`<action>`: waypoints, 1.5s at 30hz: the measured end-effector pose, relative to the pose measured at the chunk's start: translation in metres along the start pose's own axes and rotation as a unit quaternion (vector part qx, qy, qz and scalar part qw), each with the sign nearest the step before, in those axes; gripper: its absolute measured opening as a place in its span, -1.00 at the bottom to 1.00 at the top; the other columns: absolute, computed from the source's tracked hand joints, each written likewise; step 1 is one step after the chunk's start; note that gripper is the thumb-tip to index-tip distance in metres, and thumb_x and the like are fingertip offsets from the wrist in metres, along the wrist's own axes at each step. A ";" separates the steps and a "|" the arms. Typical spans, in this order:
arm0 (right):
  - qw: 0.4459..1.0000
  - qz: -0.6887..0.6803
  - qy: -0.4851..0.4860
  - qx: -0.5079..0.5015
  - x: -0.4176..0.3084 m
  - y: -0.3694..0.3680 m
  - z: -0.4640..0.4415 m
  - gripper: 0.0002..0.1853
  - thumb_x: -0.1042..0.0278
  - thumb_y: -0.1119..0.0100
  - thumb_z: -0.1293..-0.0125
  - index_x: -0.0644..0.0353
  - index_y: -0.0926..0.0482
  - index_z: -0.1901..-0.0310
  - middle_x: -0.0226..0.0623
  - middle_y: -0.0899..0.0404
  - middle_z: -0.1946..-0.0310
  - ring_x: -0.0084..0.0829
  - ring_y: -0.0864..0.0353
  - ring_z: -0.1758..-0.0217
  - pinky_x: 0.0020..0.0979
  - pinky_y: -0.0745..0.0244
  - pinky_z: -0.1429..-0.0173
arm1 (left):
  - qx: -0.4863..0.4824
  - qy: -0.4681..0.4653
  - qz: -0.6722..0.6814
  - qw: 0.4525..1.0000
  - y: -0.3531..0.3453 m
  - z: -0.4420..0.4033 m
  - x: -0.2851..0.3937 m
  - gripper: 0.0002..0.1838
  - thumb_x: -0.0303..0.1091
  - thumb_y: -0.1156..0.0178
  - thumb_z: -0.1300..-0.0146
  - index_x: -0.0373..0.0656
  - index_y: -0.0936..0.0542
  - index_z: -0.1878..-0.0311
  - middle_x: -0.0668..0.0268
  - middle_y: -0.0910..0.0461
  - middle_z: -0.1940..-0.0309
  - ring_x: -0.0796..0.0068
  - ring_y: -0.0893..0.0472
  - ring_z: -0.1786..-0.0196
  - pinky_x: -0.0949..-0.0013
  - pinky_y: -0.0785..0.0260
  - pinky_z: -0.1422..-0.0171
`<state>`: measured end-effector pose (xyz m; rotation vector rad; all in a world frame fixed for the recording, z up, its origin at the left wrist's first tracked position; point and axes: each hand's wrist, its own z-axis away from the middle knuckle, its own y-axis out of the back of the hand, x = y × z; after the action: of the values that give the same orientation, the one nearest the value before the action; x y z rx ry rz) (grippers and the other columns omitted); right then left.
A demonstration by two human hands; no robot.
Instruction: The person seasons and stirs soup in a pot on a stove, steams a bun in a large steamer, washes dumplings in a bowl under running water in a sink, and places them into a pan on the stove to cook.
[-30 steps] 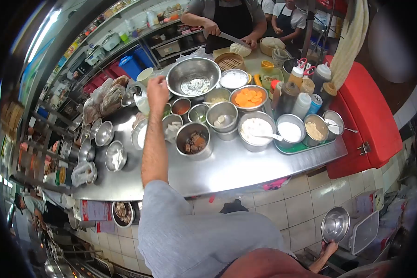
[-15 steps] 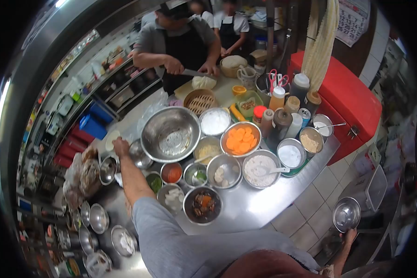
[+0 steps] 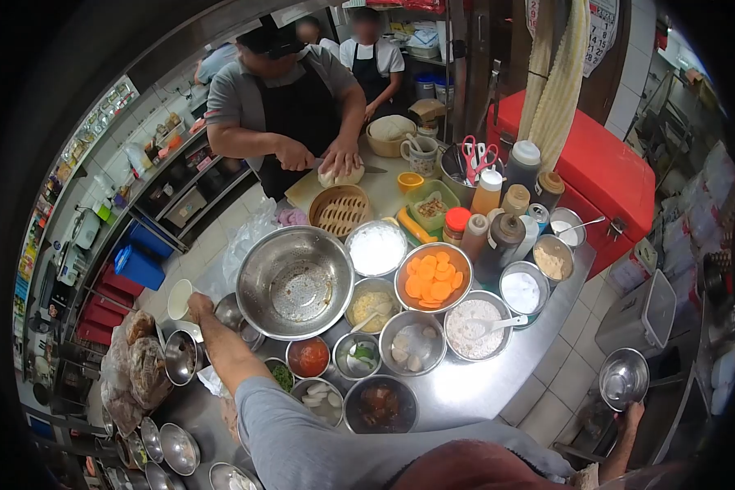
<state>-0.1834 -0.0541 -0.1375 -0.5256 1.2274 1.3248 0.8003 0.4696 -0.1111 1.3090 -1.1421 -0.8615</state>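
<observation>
My left hand (image 3: 200, 308) is stretched out at the left, beyond the large steel bowl (image 3: 296, 282). Its fingers are closed at the edge of a pale cup (image 3: 180, 300); the fingertips are partly hidden. A white spoon-like piece (image 3: 189, 330) lies just below this hand. At the lower right, away from the table, my right hand (image 3: 630, 415) grips the rim of a small steel bowl (image 3: 624, 378), whose inside faces up. No food shows in that bowl.
Bowls with carrot slices (image 3: 434, 277), red sauce (image 3: 308, 358) and white powder (image 3: 376, 248) crowd the steel table (image 3: 465, 388). Bottles (image 3: 505, 245) stand beside a red cooler (image 3: 600, 175). Across the table a co-worker (image 3: 290, 114) holds a knife (image 3: 317, 162) at pale dough (image 3: 340, 173).
The view has shifted and turned, bringing the table nearer. My left hand stays beside the pale cup, my right keeps its bowl. The co-worker's knife has moved lower against the dough.
</observation>
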 end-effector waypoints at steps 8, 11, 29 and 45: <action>1.000 -0.023 0.014 -0.008 0.002 -0.003 -0.002 -0.56 0.53 0.20 -0.02 0.18 -0.37 -0.02 -0.20 -0.50 0.45 -0.42 -0.42 0.74 -0.51 -0.30 0.85 | 0.176 0.007 0.197 0.964 0.078 -0.001 0.024 -0.72 -0.26 -0.02 -0.16 -0.21 -0.57 0.18 -0.01 -0.48 0.21 0.06 -0.49 0.08 0.08 -0.34 0.05; 0.999 -0.036 0.014 -0.012 -0.004 -0.008 -0.002 -0.57 0.53 0.19 -0.03 0.18 -0.38 -0.01 -0.22 -0.50 0.45 -0.45 -0.43 0.72 -0.53 -0.31 0.83 | 0.245 -0.041 0.269 0.931 0.128 -0.003 0.050 -0.74 -0.25 -0.02 -0.16 -0.20 -0.57 0.21 0.01 -0.52 0.30 0.09 -0.55 0.15 0.11 -0.36 0.09; 0.994 -0.098 -0.034 -0.033 0.063 0.036 -0.031 -0.57 0.53 0.19 -0.06 0.19 -0.33 -0.04 -0.22 -0.47 0.32 -0.44 -0.47 0.57 -0.56 -0.33 0.76 | -0.263 -0.239 0.740 0.571 0.201 0.195 0.362 -0.89 -0.45 -0.11 -0.19 -0.31 -0.48 0.30 0.25 -0.52 0.49 0.48 -0.53 0.50 0.43 -0.47 0.42; 0.987 -0.129 -0.060 0.072 0.082 0.076 0.012 -0.50 0.54 0.23 -0.05 0.16 -0.29 -0.11 -0.17 -0.47 0.22 -0.37 -0.48 0.59 -0.49 -0.33 0.80 | -0.176 -0.314 0.567 0.741 0.022 0.204 0.485 -0.67 -0.14 -0.20 -0.06 -0.07 -0.51 0.14 0.14 -0.52 0.26 0.20 -0.55 0.19 0.22 -0.41 0.19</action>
<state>-0.2648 0.0106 -0.1802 -0.4770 1.1054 1.0261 0.7283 -0.0473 -0.0394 -0.1825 -1.8492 -0.4936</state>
